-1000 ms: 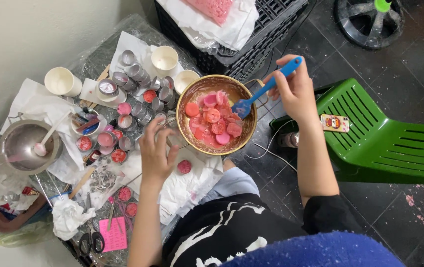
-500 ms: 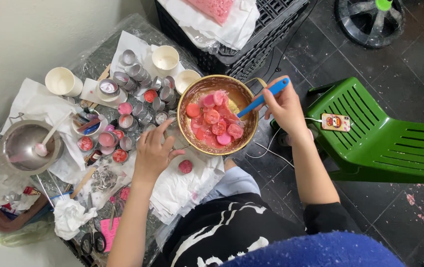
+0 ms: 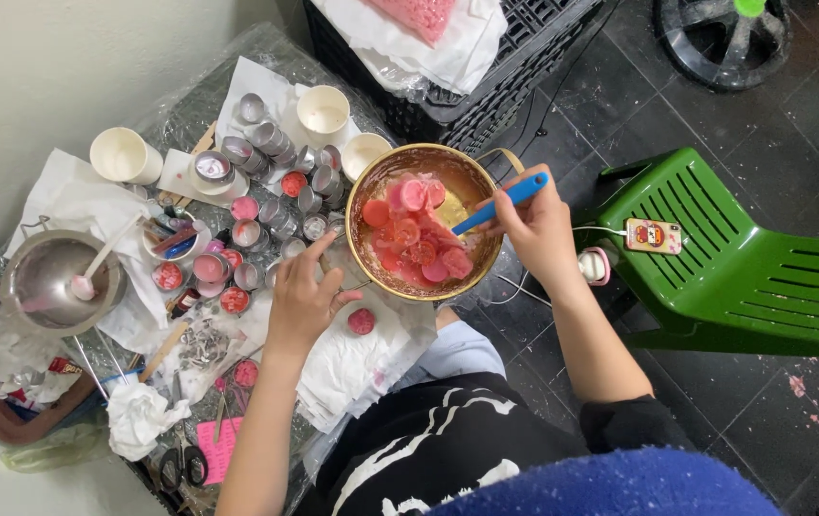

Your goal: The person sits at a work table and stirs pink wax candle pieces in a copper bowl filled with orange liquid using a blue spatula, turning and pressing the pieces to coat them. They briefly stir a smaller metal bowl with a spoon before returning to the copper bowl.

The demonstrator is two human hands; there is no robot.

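A brass-coloured bowl (image 3: 368, 258) holds several round pink and red wax pieces (image 3: 416, 234) in a pale liquid. My right hand (image 3: 535, 227) grips a blue-handled tool (image 3: 500, 204) whose tip dips into the bowl from the right. My left hand (image 3: 302, 294) rests on the table at the bowl's left edge, fingers loosely apart and touching the rim area, holding nothing. A single pink wax round (image 3: 361, 321) lies on white paper just below the bowl.
Left of the bowl stand several small metal cups (image 3: 266, 205), some filled pink, white cups (image 3: 323, 112), and a steel pot with a spoon (image 3: 51, 279). Scissors (image 3: 183, 465) lie near the table's front. A green plastic chair (image 3: 744, 268) carries a small device; a black crate (image 3: 486, 67) sits behind.
My right hand pulled the blue tool lower and nearer the bowl's right rim. My left hand shifted up and right toward the bowl's left edge.
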